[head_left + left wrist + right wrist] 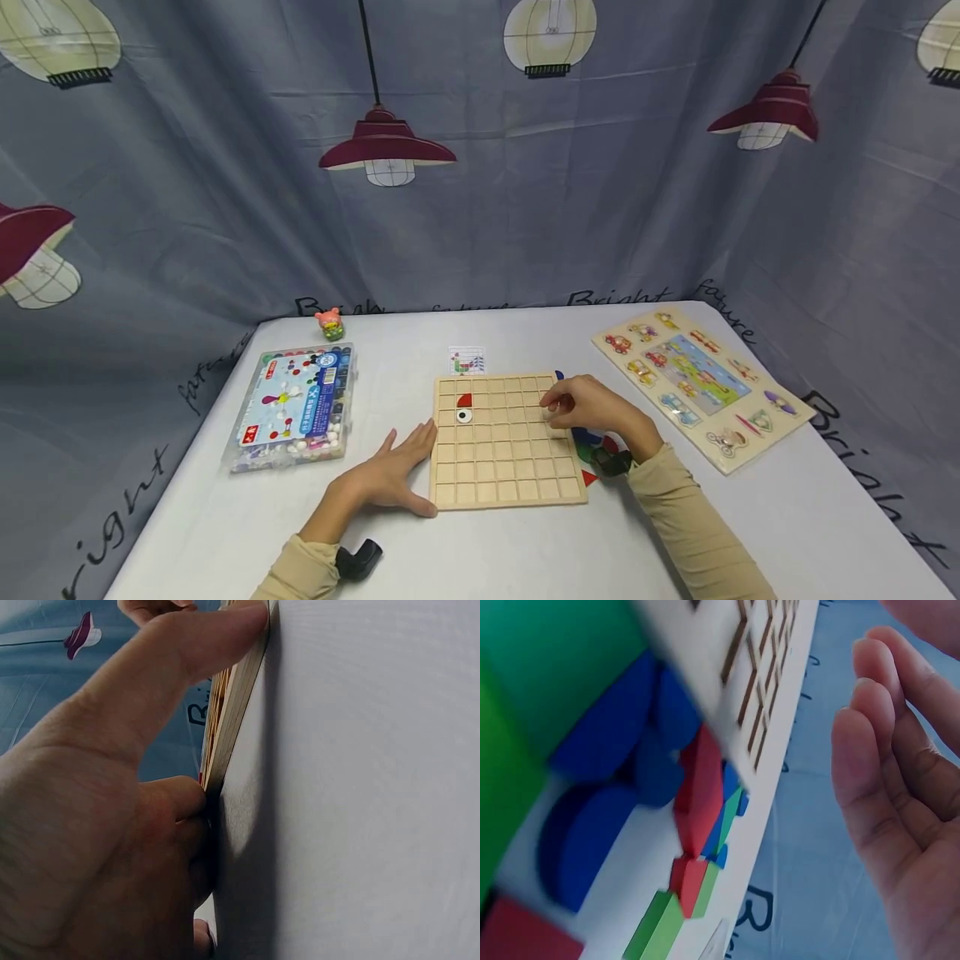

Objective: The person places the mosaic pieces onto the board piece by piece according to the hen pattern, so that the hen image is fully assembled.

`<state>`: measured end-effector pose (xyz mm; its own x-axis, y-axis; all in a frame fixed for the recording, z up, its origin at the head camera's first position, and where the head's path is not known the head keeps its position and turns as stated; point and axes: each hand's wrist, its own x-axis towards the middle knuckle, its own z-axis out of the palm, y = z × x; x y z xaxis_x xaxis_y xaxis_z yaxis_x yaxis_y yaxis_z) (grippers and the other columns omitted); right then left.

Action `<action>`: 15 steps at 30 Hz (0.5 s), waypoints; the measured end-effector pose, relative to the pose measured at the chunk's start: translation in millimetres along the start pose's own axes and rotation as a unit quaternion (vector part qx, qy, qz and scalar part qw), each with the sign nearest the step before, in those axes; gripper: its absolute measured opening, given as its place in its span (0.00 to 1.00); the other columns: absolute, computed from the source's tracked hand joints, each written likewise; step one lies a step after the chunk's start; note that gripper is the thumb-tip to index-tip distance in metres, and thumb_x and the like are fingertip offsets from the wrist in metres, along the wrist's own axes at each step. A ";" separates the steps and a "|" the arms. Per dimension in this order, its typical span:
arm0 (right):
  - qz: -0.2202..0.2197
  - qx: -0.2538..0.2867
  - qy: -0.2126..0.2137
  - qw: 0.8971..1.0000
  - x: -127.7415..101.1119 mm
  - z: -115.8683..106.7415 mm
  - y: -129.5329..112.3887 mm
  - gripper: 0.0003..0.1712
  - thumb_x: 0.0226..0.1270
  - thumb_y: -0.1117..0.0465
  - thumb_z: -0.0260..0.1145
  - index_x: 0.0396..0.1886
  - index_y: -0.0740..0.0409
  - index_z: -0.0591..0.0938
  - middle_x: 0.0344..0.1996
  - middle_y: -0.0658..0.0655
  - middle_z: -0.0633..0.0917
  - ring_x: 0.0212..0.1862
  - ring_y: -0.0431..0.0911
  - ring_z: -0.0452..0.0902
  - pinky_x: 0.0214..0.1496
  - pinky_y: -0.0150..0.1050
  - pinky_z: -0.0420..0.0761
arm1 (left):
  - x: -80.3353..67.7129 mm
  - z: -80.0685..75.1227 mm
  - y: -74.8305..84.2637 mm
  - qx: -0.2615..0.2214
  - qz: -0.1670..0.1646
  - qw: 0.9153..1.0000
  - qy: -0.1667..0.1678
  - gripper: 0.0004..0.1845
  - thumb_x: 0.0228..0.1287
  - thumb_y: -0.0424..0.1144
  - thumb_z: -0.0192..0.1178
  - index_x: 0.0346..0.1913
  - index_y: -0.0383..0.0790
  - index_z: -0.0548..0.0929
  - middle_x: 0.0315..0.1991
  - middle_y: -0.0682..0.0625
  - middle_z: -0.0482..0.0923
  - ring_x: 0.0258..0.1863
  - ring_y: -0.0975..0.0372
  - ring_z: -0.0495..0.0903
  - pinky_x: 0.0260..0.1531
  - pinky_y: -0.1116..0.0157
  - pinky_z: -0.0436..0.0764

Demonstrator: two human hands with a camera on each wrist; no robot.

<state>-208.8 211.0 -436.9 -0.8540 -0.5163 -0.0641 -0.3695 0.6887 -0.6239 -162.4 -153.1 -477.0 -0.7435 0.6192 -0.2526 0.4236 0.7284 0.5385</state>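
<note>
A wooden grid board (510,467) lies on the white table. In its upper left cells sit a red quarter-round piece (465,401) and, just below, a white tile with a black dot (464,415). My left hand (393,473) rests against the board's left side, thumb and fingers spread; in the left wrist view the thumb (217,645) touches the board's edge. Over the board's right side hovers my right hand (592,408), fingers loosely bent. The right wrist view shows its fingertips (855,746) with no piece visible at them.
Red, blue and green blocks (699,799) lie along the board's right side. A small picture card (467,360) is behind the board. A plastic case of beads (292,404) and a small figurine (330,324) stand left; a wooden picture puzzle (701,383) lies right.
</note>
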 end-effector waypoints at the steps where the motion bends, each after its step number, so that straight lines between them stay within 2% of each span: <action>1: 0.000 0.002 -0.001 1.000 -1.6 -0.3 0.9 0.15 0.56 0.64 0.72 0.44 0.62 0.86 0.35 0.53 0.87 0.32 0.36 0.77 0.34 0.29 0.80 | -0.6 -0.6 0.1 -0.001 -0.001 1.000 0.000 0.66 0.43 0.62 0.72 0.77 0.35 0.46 0.80 0.42 0.38 0.79 0.50 0.40 0.76 0.41 0.32; 6: -0.003 0.005 -0.010 1.000 -10.1 1.0 5.3 0.14 0.56 0.63 0.72 0.42 0.61 0.86 0.31 0.51 0.85 0.31 0.35 0.75 0.33 0.28 0.80 | -1.5 -2.6 0.6 -0.003 0.001 1.000 -0.002 0.66 0.43 0.61 0.72 0.77 0.35 0.45 0.80 0.42 0.37 0.79 0.49 0.39 0.75 0.41 0.32; 15: 0.024 0.006 -0.012 1.000 -30.1 11.1 16.3 0.13 0.51 0.64 0.75 0.38 0.59 0.86 0.29 0.48 0.84 0.30 0.34 0.74 0.32 0.27 0.78 | 0.3 -1.3 1.7 -0.005 -0.002 1.000 -0.002 0.66 0.42 0.62 0.72 0.77 0.35 0.45 0.80 0.43 0.38 0.79 0.50 0.39 0.76 0.41 0.32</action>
<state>-185.1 232.1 -453.8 -0.8611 -0.4957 -0.1129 -0.3239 0.7062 -0.6296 -162.6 -152.1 -475.1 -0.7428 0.6174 -0.2590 0.4152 0.7283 0.5452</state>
